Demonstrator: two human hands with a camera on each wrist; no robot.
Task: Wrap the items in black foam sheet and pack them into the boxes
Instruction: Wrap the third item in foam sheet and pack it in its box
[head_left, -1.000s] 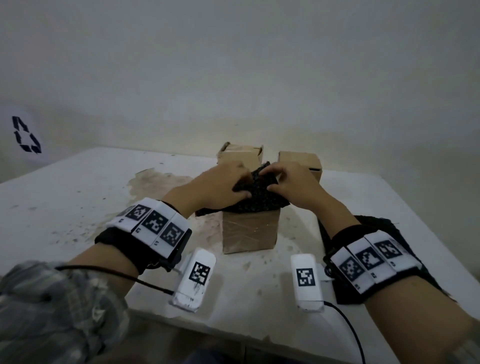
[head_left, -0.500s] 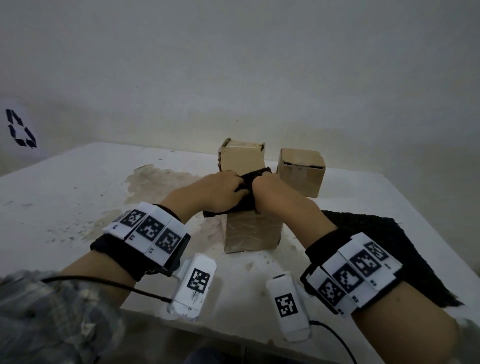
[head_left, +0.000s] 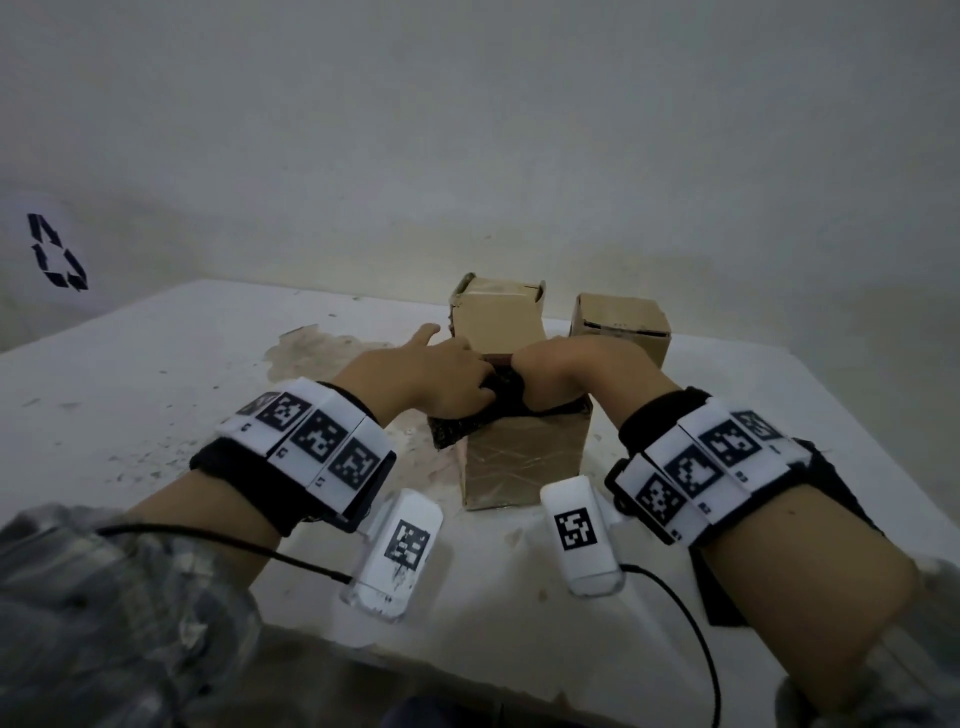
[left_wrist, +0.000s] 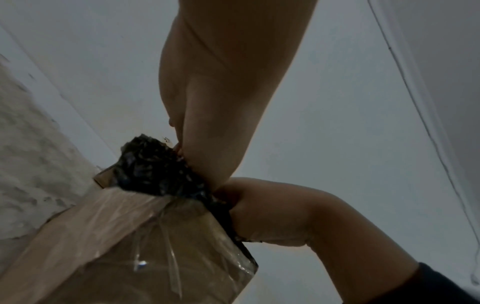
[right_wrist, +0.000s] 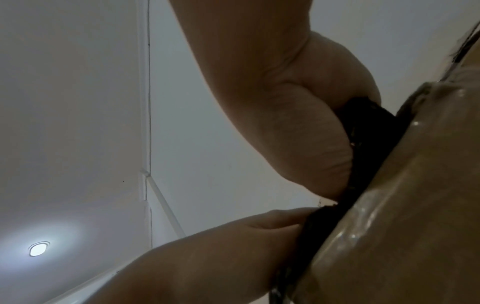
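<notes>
A tape-wrapped cardboard box stands open-topped on the white table. A black foam bundle sits in its mouth, one corner sticking out to the left. My left hand holds the bundle from the left with curled fingers, index finger pointing away. My right hand is bent down over the box's right side, fingers hidden behind the foam. The left wrist view shows the foam bundle bulging above the box. In the right wrist view my right hand presses the foam against the box rim.
Two more cardboard boxes stand behind: one directly behind, one to the right. A spare black foam sheet lies on the table under my right forearm. The table's front edge is close below my wrists.
The bundle has sunk lower into the near box. My right hand has turned downward over the box mouth and my left index finger has lifted off the foam.
</notes>
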